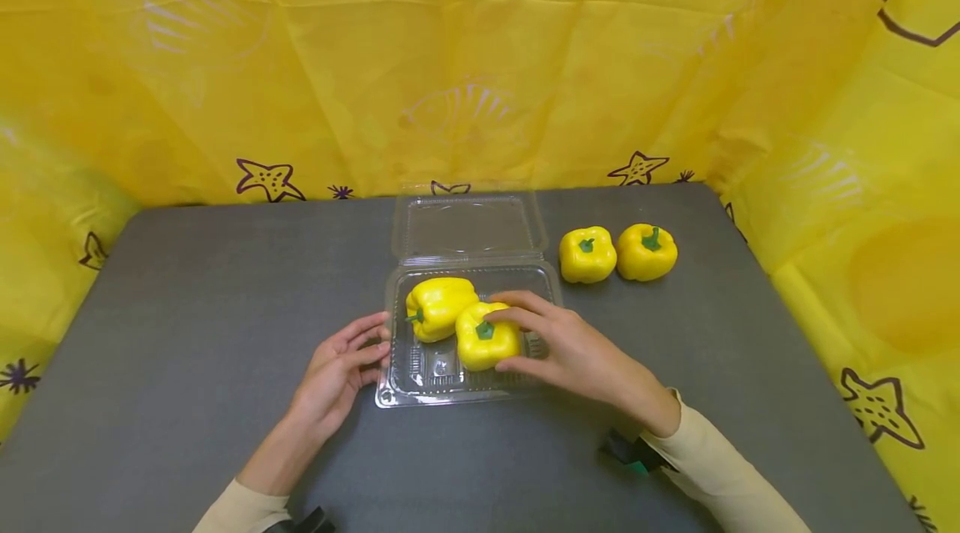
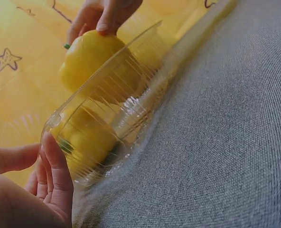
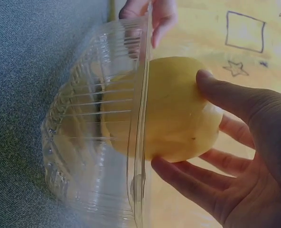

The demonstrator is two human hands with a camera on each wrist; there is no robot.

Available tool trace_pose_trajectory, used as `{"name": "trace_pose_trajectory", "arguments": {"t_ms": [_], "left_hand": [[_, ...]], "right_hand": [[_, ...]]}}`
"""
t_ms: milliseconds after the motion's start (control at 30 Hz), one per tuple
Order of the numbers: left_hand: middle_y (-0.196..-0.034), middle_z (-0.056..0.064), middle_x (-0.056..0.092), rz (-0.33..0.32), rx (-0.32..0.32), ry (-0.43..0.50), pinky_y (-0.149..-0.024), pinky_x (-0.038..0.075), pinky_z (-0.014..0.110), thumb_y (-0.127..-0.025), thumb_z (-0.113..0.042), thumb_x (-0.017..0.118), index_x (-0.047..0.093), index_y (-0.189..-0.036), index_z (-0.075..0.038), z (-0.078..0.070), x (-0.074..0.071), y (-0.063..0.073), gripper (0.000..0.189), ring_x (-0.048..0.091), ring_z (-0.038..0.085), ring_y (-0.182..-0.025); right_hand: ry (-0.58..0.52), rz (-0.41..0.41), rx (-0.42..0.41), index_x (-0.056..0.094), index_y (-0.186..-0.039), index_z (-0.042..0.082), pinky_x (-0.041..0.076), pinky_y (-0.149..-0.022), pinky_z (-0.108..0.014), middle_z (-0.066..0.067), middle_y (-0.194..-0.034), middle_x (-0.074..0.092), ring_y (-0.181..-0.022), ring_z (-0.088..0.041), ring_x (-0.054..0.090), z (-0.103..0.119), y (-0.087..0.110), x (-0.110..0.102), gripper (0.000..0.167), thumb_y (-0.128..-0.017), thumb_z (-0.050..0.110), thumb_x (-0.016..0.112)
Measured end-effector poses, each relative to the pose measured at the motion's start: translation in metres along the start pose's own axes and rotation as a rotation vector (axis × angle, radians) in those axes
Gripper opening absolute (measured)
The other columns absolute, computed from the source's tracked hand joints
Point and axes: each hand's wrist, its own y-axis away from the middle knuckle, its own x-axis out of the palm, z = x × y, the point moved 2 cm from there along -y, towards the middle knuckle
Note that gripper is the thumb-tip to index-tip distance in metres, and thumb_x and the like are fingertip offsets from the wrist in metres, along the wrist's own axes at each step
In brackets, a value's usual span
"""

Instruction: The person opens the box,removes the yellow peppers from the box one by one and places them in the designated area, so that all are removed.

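A clear plastic clamshell container [image 1: 401, 379] lies on the table with its lid [image 1: 471, 226] folded back. My left hand [image 1: 335, 374] holds the container's left rim between thumb and fingers, its fingertips at the outer wall in the left wrist view. My right hand [image 1: 573, 349] grips a yellow bell pepper [image 1: 480, 348] with a green stem, thumb and fingers spread around its sides. In the right wrist view this pepper sits partly above the container's rim. Another yellow bell pepper [image 1: 441, 304] lies on its side in the container, stem toward the left.
Two more yellow bell peppers, a left one [image 1: 587, 258] and a right one [image 1: 648, 256], stand side by side to the right of the lid. The grey table [image 1: 225, 291] ends at a yellow patterned cloth [image 1: 360, 82] behind and at both sides.
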Motion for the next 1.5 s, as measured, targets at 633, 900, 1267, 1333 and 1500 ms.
{"name": "trace_pose_trajectory", "arguments": {"t_ms": [633,900,1267,1333,1500], "left_hand": [[-0.101,0.001,0.060,-0.022,-0.014,-0.005,-0.058,0.053,0.023,-0.092,0.006,0.058,0.046,-0.131,0.004,-0.001,-0.001,0.000,0.041,0.058,0.011,-0.074],[-0.101,0.001,0.060,-0.009,-0.012,-0.004,-0.058,0.053,0.023,-0.092,0.006,0.057,0.047,-0.130,0.004,-0.002,-0.001,0.000,0.039,0.059,0.011,-0.074],[-0.102,0.001,0.061,-0.018,-0.019,-0.004,-0.058,0.052,0.023,-0.092,0.006,0.058,0.050,-0.128,0.001,-0.001,-0.001,0.001,0.037,0.058,0.011,-0.074],[-0.101,0.001,0.061,-0.015,-0.018,0.000,-0.058,0.052,0.023,-0.092,0.006,0.058,0.051,-0.127,0.001,-0.001,-0.001,0.002,0.036,0.058,0.012,-0.074],[-0.101,0.001,0.061,-0.001,-0.012,0.008,-0.058,0.053,0.023,-0.092,0.006,0.059,0.054,-0.125,-0.001,-0.001,-0.002,0.002,0.034,0.058,0.012,-0.074]], "right_hand": [[-0.027,-0.104,-0.016,0.062,-0.126,0.013,0.050,-0.097,-0.034,-0.008,-0.141,0.050,-0.123,-0.020,0.054,-0.006,0.004,-0.018,0.052,-0.080,0.022,0.082],[-0.025,-0.140,-0.041,0.063,-0.125,0.012,0.049,-0.098,-0.031,-0.006,-0.141,0.051,-0.123,-0.020,0.054,-0.009,0.008,-0.021,0.051,-0.079,0.023,0.083],[-0.049,-0.189,-0.049,0.063,-0.123,0.010,0.047,-0.097,-0.020,-0.010,-0.140,0.051,-0.105,-0.014,0.064,-0.015,0.016,-0.026,0.055,-0.074,0.014,0.087],[-0.046,-0.189,-0.047,0.063,-0.123,0.010,0.046,-0.097,-0.020,-0.008,-0.141,0.050,-0.106,-0.014,0.064,-0.015,0.017,-0.026,0.055,-0.073,0.014,0.087],[-0.041,-0.197,-0.056,0.063,-0.124,0.011,0.046,-0.098,-0.020,-0.009,-0.141,0.051,-0.106,-0.015,0.064,-0.018,0.020,-0.026,0.056,-0.073,0.014,0.087]]}}
